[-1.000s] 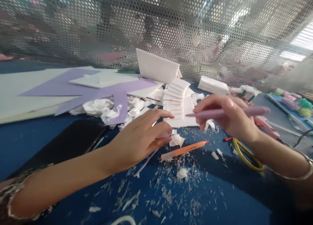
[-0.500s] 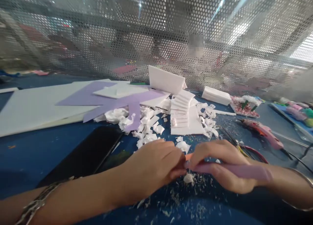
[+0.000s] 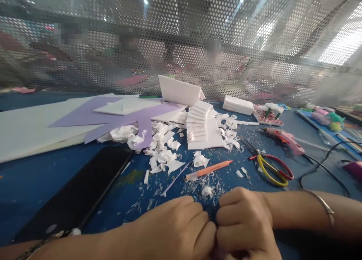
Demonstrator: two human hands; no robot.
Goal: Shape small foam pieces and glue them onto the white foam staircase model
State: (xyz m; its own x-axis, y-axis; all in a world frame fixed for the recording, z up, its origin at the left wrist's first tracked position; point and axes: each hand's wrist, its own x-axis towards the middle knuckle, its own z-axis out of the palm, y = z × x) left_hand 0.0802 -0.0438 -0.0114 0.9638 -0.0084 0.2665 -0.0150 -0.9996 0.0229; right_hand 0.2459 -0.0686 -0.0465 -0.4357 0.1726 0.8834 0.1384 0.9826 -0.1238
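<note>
Both fists meet knuckle to knuckle at the bottom of the view. My left hand is closed, fingers curled under, and my right hand is closed against it. A sliver of the purple strip shows low between them; the rest is hidden by the fingers. Just beyond my hands an orange pen lies slantwise on the blue table. Near it are a thin purple sliver, a crumpled white scrap and fine white shavings. Farther back, a white model with a row of steps stands among torn white scraps.
A black phone lies at left, below white and purple sheets. At right are scissors with red and yellow handles, a pink glue gun with its cord, and a small flower model. A perforated metal screen rises behind.
The orange pen has left my hands and lies on the table. Both hands have drawn back toward me and closed together. The purple strip, earlier visible along my right hand, is now mostly hidden.
</note>
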